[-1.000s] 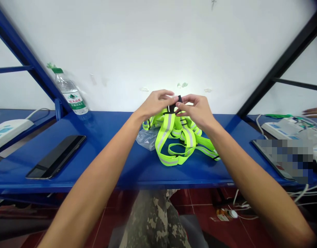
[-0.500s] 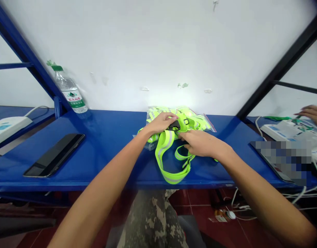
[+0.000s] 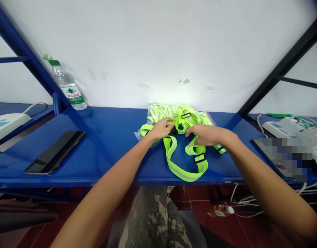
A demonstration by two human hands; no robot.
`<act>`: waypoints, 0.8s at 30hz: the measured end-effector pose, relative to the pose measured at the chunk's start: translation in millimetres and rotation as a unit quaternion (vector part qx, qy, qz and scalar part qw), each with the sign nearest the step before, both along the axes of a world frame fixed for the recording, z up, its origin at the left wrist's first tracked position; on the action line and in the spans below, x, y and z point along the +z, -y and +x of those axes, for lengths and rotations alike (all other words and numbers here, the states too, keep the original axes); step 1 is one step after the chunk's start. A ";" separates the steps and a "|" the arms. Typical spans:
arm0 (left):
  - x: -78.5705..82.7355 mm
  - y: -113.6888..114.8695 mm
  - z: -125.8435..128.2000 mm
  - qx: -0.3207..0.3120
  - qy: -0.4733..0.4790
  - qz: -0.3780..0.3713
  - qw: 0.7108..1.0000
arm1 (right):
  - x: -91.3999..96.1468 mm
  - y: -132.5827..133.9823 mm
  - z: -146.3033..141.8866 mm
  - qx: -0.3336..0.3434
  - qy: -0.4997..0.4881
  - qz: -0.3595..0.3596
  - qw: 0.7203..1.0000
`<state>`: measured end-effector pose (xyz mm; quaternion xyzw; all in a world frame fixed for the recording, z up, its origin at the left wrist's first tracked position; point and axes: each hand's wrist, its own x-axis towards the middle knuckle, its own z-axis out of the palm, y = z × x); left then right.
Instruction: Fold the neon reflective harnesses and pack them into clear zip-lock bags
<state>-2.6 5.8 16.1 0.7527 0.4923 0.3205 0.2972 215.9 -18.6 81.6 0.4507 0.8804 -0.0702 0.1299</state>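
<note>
A neon-yellow reflective strap vest with grey stripes and black buckles lies spread on the blue shelf. My left hand presses closed fingers on its upper left straps. On the right, my right hand grips the upper straps, fingers curled down. Behind both hands sits a clear plastic bag of more yellow vests against the wall.
A black phone lies at the shelf's left. A water bottle stands at the back left beside a blue frame post. White power strips and cables sit right; another strip lies far left. My camouflage trousers show below.
Both hands came down from holding the black buckle in the air to the shelf. The vest now lies flatter, its loop spread toward the front edge. A co-worker's hand at far right has gone.
</note>
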 end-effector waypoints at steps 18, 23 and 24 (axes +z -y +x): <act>-1.3 0.7 -2.7 0.032 0.076 0.001 0.997 | 1.4 2.0 3.0 0.011 -0.275 0.177 0.945; 7.6 0.1 -5.3 0.066 0.177 -0.029 0.982 | 4.9 -7.1 -7.5 -0.052 -0.566 0.097 0.817; 10.2 -0.2 -5.9 0.075 0.204 -0.040 0.975 | 5.8 -9.3 -9.2 -0.064 -0.599 0.087 0.793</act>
